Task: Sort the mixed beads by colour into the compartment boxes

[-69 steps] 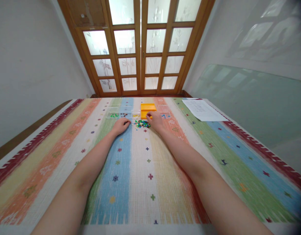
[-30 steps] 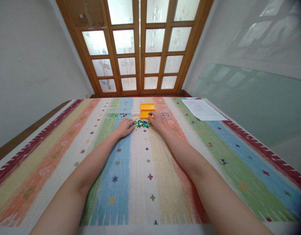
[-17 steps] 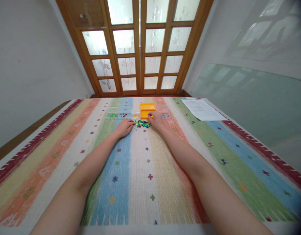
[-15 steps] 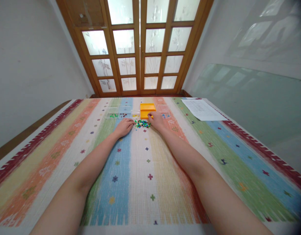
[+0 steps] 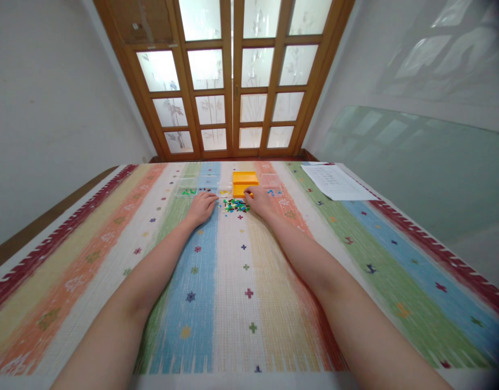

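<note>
A small pile of tiny green, blue, dark and pale pieces [image 5: 235,206] lies on the striped cloth between my hands. My left hand [image 5: 202,208] is left of the pile, fingertips drawn together in front of the clear boxes; whatever they hold is too small to make out. At the pile's right edge, my right hand [image 5: 258,200] has thumb and fingers pinched, just in front of the open orange box [image 5: 245,177]. Anything in that pinch is hidden. Green pieces [image 5: 189,192] and dark pieces sit in clear boxes behind my left hand.
Yellow pieces [image 5: 224,192] are in a clear container left of the orange box, and blue pieces [image 5: 274,192] in another on its right. A printed paper sheet [image 5: 336,182] lies at the far right of the striped tablecloth [image 5: 233,292]. Glass-paned doors [image 5: 233,92] stand beyond.
My left hand has shifted a little left and away from me, off the pile's left edge toward the clear boxes. My right hand has moved only slightly, staying by the pile.
</note>
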A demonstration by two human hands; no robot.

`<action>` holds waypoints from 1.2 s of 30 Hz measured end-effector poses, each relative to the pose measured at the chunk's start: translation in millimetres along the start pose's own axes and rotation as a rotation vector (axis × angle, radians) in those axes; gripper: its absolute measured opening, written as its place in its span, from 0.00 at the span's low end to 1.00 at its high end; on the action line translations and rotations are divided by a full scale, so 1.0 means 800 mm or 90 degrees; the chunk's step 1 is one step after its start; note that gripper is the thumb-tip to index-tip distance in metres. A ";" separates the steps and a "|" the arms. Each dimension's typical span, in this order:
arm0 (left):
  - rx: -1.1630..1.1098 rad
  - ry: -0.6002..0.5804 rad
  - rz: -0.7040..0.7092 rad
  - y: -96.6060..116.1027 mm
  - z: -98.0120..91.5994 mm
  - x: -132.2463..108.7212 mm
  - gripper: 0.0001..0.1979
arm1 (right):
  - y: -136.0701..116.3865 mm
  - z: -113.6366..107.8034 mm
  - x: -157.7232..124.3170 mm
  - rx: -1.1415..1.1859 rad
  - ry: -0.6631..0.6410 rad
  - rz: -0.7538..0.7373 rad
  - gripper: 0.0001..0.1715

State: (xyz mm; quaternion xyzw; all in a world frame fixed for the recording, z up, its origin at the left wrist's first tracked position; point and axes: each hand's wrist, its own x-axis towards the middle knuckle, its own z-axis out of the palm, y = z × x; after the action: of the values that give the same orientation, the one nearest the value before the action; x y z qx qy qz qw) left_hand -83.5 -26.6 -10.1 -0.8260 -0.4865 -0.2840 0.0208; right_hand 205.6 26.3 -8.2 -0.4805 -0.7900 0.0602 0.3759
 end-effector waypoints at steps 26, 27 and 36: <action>-0.006 -0.034 -0.005 -0.016 -0.006 -0.002 0.17 | -0.021 0.002 -0.005 -0.060 -0.078 -0.095 0.11; -0.020 -0.053 0.014 -0.012 -0.007 -0.001 0.16 | -0.023 0.001 -0.006 -0.059 -0.082 -0.098 0.11; -0.058 -0.101 0.054 0.006 -0.008 0.000 0.16 | -0.038 0.002 -0.008 -0.062 -0.126 -0.149 0.12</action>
State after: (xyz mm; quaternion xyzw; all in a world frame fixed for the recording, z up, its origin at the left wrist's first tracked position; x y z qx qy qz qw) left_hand -82.4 -31.5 -3.6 -0.8659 -0.4377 -0.2382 -0.0432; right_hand 184.7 5.0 1.1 -0.3943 -0.8759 0.0248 0.2769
